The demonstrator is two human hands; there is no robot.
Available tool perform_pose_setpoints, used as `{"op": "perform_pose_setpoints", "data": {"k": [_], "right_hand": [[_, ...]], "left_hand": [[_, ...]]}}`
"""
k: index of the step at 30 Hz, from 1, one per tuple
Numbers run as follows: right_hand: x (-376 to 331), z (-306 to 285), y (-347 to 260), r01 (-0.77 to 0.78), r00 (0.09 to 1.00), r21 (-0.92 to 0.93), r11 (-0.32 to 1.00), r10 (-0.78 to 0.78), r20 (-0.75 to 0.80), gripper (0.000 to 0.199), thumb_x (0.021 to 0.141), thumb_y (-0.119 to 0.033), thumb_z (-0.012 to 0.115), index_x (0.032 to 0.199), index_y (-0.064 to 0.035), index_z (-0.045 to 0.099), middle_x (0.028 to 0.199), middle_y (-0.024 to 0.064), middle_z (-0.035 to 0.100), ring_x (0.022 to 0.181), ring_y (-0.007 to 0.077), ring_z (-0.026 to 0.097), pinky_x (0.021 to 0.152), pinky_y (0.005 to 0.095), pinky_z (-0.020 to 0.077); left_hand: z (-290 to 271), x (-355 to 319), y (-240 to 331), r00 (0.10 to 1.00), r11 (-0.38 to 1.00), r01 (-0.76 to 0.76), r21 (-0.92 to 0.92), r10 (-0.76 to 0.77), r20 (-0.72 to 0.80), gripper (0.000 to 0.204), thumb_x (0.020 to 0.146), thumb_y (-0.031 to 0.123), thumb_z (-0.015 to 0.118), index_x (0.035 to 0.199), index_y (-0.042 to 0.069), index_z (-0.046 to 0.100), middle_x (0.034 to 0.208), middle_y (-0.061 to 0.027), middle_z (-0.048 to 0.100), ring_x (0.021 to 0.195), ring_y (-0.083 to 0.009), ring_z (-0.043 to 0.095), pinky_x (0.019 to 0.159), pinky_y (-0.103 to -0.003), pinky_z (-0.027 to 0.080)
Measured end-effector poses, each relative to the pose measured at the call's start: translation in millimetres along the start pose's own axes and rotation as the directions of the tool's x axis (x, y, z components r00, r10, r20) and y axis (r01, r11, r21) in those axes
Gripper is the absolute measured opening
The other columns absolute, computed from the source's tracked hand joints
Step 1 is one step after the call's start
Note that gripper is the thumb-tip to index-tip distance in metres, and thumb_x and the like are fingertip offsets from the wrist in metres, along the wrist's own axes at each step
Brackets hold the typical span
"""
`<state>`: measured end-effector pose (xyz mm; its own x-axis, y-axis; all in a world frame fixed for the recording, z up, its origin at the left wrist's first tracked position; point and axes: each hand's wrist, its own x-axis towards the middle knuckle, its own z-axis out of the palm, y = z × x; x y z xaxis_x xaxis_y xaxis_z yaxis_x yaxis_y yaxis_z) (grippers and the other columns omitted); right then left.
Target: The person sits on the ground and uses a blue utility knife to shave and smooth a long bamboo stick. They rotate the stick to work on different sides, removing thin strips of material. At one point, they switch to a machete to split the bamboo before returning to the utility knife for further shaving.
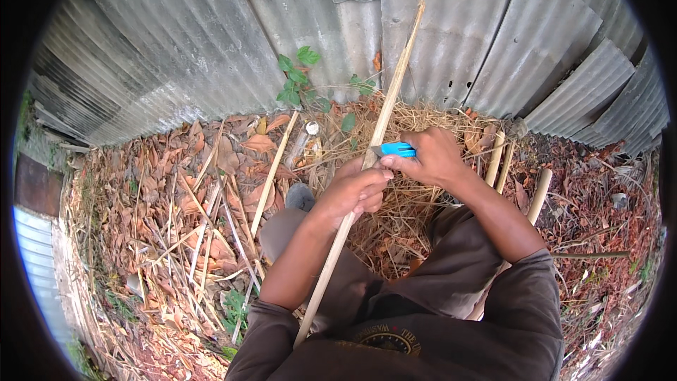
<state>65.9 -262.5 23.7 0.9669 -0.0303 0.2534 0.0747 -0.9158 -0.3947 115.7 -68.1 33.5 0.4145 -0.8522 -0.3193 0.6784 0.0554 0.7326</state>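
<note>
Soft, bright daylight, black fisheye vignetting in the corners.
Shadows are faint, the light's direction unclear; the wooden stick [386, 109] looks crisp at centre. The corrugated sheets [444, 42] bow along the top, the pale panel [35, 240] at far left glares with a blue fringe, leaf litter [169, 342] lower left washes out, and the dark shirt [458, 335] at bottom loses detail.

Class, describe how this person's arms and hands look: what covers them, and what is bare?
The left sleeve and right sleeve are plain dark grey-brown, ending around the elbows; the forearms are bare. The left hand and right hand are gloveless.
</note>
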Motion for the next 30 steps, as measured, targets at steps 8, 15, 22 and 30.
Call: {"op": "perform_pose_setpoints", "data": {"k": [8,15,22,30], "right_hand": [[4.7,-4.3,-5.3,0.035,0.996,-0.087,0.996,-0.043,-0.082,0.068,0.076,-0.074,0.054,0.063,-0.0074,0.065,0.05,0.0135,0.057,0.049,0.0341,0.06,0.049,0.0453,0.0472],[8.5,2.8,7.7,-0.089,0.994,-0.09,0.992,0.084,-0.067,0.069,0.078,-0.072,0.054,0.06,-0.0055,0.061,0.046,0.014,0.05,0.044,0.0349,0.055,0.046,0.0439,0.0429],[14.7,11.5,7.2,-0.052,0.993,-0.099,0.994,0.041,-0.114,0.072,0.079,-0.073,0.051,0.059,-0.0045,0.062,0.046,0.0148,0.05,0.045,0.0358,0.055,0.047,0.0456,0.0435],[1.0,20.2,2.5,-0.035,0.999,-0.131,0.991,0.033,-0.024,0.076,0.077,-0.079,0.047,0.06,-0.0066,0.065,0.048,0.0154,0.055,0.046,0.033,0.059,0.047,0.0445,0.047]], "left_hand": [[4.2,-12.8,2.4,0.999,0.986,0.049,-0.157,-0.045,0.031,0.009,0.091,0.006,0.05,0.089,0.013,0.046,0.052,0.0087,0.033,0.037,-0.0025,0.028,0.042,-0.021,0.023],[3.5,-18.7,-4.2,0.998,0.998,0.06,-0.023,-0.06,-0.036,0.015,0.09,0.005,0.054,0.085,0.013,0.042,0.054,0.0074,0.034,0.038,-0.0038,0.027,0.042,-0.023,0.023],[5.8,-21.6,-2.9,0.998,0.988,0.047,-0.147,-0.054,-0.044,0.018,0.091,0.004,0.052,0.085,0.015,0.04,0.054,0.007,0.034,0.039,-0.0033,0.028,0.044,-0.022,0.023],[-1.5,-22.5,-17.9,0.991,0.998,0.055,-0.024,-0.058,-0.117,0.016,0.089,0.003,0.052,0.089,0.013,0.039,0.055,0.0057,0.034,0.038,-0.0049,0.028,0.041,-0.023,0.022]]}}
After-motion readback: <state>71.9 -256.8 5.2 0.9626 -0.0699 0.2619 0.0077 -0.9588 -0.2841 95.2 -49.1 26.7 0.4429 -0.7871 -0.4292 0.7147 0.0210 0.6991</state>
